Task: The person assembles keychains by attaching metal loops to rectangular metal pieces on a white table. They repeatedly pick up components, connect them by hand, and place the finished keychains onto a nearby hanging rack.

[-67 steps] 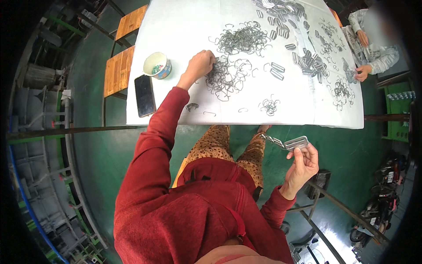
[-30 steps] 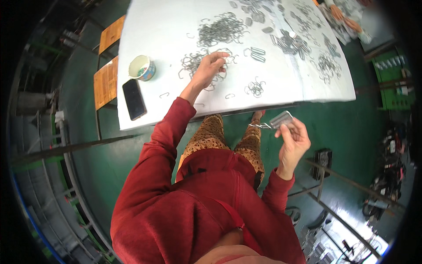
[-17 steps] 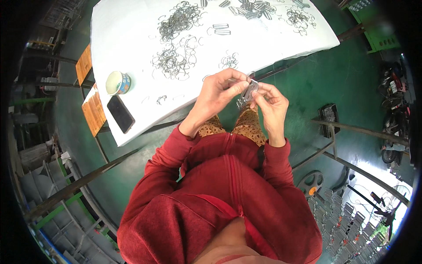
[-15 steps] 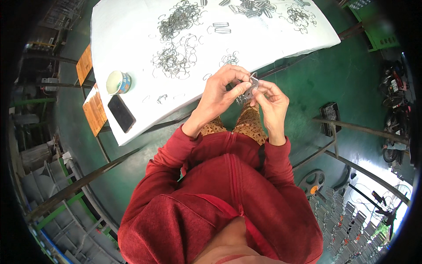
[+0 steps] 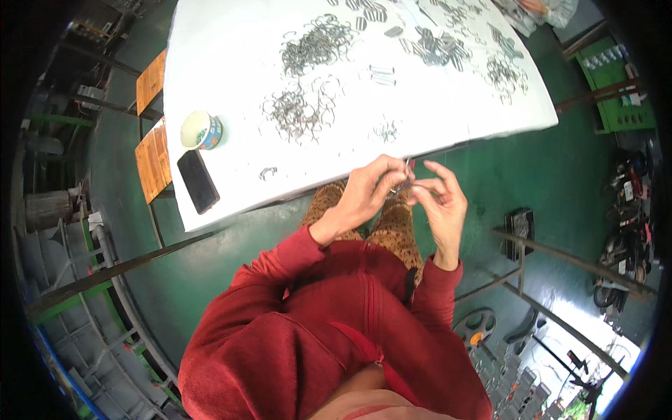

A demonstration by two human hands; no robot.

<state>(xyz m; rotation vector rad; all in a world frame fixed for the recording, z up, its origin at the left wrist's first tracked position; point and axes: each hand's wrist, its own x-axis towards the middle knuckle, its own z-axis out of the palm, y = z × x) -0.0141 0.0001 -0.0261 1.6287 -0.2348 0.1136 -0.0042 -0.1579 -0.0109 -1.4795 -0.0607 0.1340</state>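
Note:
Both hands meet just off the table's near edge, above my lap. My left hand (image 5: pixel 371 192) is closed, its thumb and fingers pinching a small shiny metal piece (image 5: pixel 399 187). Fingers cover most of that piece, so its exact kind is unclear. My right hand (image 5: pixel 441 203) pinches at the piece's right side with thumb and a fingertip, while its upper finger is raised away. Nearest on the table is a little heap of thin metal pieces (image 5: pixel 386 130). Farther left lie larger piles of bent wire hooks (image 5: pixel 297 115) and dark wire rings (image 5: pixel 318 45).
The white-covered table (image 5: pixel 238 77) also bears a paper cup (image 5: pixel 210 134), a black phone (image 5: pixel 198 182), flat metal clips (image 5: pixel 437 47) and more hooks (image 5: pixel 505 75). Wooden stools (image 5: pixel 152 157) stand left. Metal rails (image 5: pixel 560 259) run low right. Another person's hand (image 5: pixel 535 7) shows at the far right.
The view has shifted, so the table sits farther right in it. My hands are lower in the picture, and my right hand's upper finger has lifted off the metal piece.

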